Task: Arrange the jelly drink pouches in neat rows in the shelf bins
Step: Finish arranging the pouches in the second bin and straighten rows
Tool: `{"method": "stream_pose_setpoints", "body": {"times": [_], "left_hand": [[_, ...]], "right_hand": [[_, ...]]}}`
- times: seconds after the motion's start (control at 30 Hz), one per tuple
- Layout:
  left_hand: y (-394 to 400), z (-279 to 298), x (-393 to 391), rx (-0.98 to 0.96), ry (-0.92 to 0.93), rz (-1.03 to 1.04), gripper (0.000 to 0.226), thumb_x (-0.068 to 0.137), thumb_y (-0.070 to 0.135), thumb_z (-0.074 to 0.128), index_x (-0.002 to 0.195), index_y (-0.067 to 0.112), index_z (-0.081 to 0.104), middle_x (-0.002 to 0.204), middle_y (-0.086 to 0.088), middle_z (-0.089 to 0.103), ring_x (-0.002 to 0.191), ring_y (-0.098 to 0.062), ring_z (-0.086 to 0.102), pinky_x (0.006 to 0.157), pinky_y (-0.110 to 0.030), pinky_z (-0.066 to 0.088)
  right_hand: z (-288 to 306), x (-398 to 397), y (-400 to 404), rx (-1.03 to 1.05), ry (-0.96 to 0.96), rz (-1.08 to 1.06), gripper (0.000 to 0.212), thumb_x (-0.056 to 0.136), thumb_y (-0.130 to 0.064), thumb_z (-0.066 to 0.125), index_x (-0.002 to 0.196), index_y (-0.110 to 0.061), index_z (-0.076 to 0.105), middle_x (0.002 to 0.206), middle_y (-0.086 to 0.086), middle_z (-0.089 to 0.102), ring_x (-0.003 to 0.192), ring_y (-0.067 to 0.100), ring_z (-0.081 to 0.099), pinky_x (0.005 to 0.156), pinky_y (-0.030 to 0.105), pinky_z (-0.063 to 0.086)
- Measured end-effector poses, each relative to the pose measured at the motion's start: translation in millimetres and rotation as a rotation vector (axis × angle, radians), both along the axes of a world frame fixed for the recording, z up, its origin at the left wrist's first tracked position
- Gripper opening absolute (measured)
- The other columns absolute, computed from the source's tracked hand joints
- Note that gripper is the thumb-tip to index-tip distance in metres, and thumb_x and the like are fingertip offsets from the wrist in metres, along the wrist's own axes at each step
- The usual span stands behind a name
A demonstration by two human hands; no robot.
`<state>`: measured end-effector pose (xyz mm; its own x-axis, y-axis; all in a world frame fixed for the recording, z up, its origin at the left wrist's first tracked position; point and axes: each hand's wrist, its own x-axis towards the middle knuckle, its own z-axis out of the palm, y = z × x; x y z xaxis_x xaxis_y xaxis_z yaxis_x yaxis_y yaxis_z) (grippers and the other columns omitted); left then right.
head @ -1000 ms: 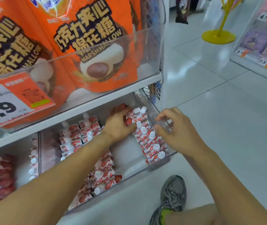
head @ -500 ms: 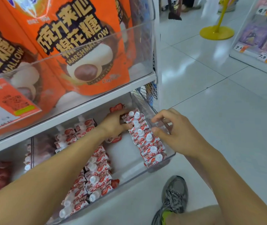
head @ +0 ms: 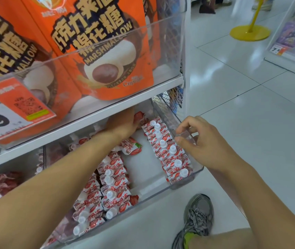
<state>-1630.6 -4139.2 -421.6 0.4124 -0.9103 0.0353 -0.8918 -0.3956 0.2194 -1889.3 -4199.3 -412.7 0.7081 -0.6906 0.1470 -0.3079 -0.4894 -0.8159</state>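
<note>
A clear plastic shelf bin [head: 196, 174] on the lower shelf holds red-and-white jelly drink pouches with white screw caps, set in 2 groupings. Along the bin's right wall stands a tidy row of pouches [head: 168, 151], caps up and overlapping one another from back to front. At the left side a second, looser cluster of pouches [head: 107, 193] runs toward the front corner, some tilted. Between them, on the bare white bin floor, a single pouch [head: 131, 149] lies on its side. The left hand [head: 123, 123] reaches deep under the white shelf edge [head: 82, 130], its fingers curled around a red pouch [head: 139, 116] at the back of the bin, gripping it. The right hand [head: 198, 141] hovers at the right wall, just beside the tidy row, fingers loosely bent with thumb and forefinger near each other; whether it pinches the wall's rim I cannot tell. Above, a clear upper bin [head: 163, 51] holds large orange marshmallow bags [head: 103, 56], with an orange price tag [head: 8, 112] on its front. A grey sneaker [head: 198, 216] rests on the white tiled floor [head: 250, 114] below.
</note>
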Motion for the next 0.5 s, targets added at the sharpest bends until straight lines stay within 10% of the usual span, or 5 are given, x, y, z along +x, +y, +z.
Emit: {"method": "stream_pose_setpoints", "body": {"times": [0.17,0.37,0.5], "left_hand": [[-16,-9,-10,0.071,-0.125,-0.004,0.021,0.093,0.013,0.051,0.113,0.009,0.055,0.111,-0.013,0.058,0.105,-0.032,0.056,0.08,-0.035,0.042],[-2,-12,-1,-0.259,0.263,0.139,0.029,0.092,0.029,0.059,0.117,0.016,0.055,0.111,-0.006,0.066,0.102,-0.025,0.062,0.092,-0.04,0.05],[-8,-16,-7,0.012,0.266,-0.007,0.032,0.094,0.018,0.054,0.124,0.014,0.043,0.121,-0.012,0.061,0.102,-0.028,0.059,0.078,-0.031,0.046]], "right_hand": [[0,-2,0,0.006,0.016,0.017,0.018,0.088,-0.031,0.07,0.091,-0.041,0.056,0.107,-0.013,0.058,0.101,0.002,0.059,0.082,0.027,0.053],[-2,-3,0,0.002,0.02,0.025,0.018,0.088,-0.032,0.07,0.095,-0.041,0.055,0.109,-0.014,0.057,0.102,0.001,0.059,0.08,0.023,0.051],[-1,-2,-1,0.008,0.025,0.023,0.017,0.088,-0.032,0.07,0.094,-0.04,0.056,0.108,-0.012,0.059,0.1,0.001,0.059,0.079,0.022,0.05]]}}
